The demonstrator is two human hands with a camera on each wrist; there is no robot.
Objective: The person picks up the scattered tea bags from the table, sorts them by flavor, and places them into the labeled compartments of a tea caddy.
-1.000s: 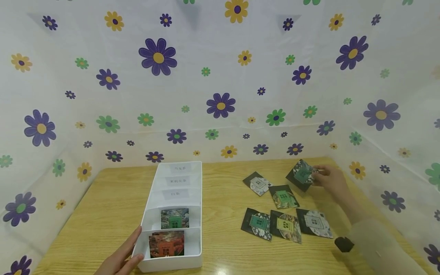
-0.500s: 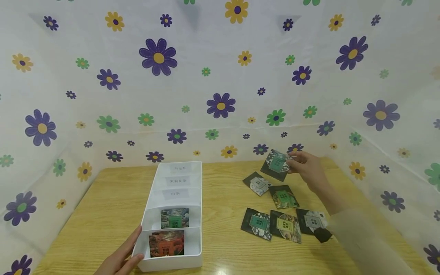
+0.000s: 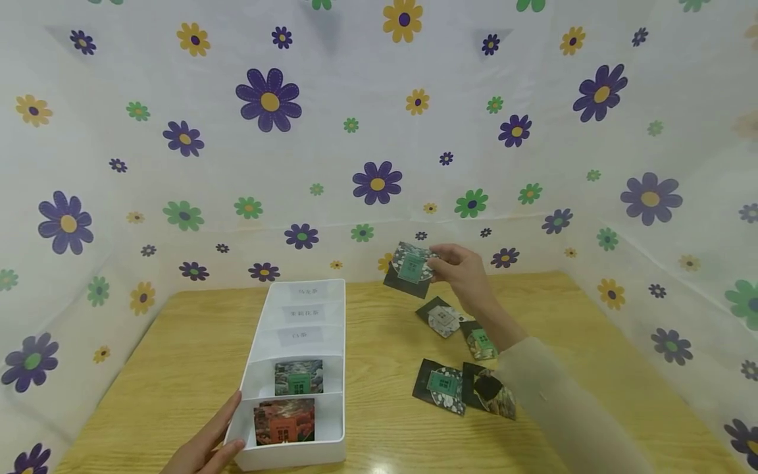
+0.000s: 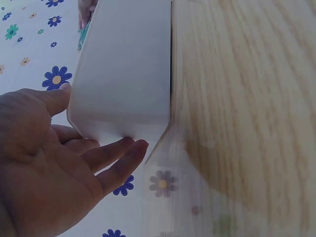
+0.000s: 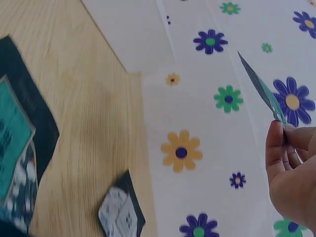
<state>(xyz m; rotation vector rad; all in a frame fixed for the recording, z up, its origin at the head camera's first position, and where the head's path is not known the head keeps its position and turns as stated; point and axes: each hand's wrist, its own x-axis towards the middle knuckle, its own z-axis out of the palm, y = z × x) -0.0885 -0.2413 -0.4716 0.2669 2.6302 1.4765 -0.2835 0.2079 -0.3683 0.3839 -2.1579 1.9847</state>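
My right hand (image 3: 468, 276) pinches a dark tea sachet with a teal label (image 3: 411, 268) above the table's back edge. In the right wrist view the sachet (image 5: 261, 89) shows nearly edge-on between thumb and fingertips of the hand (image 5: 296, 173). Against the near left corner of a white divided box (image 3: 290, 455) my left hand (image 3: 204, 438) rests, thumb and fingers spread. Its fingers (image 4: 116, 155) touch the box wall in the left wrist view. Red sachets (image 3: 285, 422) stand in the front compartment, a green-labelled sachet (image 3: 299, 377) in the one behind.
Several more sachets lie right of the box: a grey-labelled one (image 3: 439, 317), a green one (image 3: 478, 341), a teal one (image 3: 441, 387) and one partly behind the sleeve (image 3: 500, 400). Paper labels (image 3: 304, 313) mark the rear compartments. A flowered cloth (image 3: 320, 151) surrounds the table (image 3: 379, 355).
My right hand has carried the teal-labelled sachet leftward and up from the table's back right. The right sleeve now covers the rightmost grey-labelled sachet. My left hand has stayed at the box.
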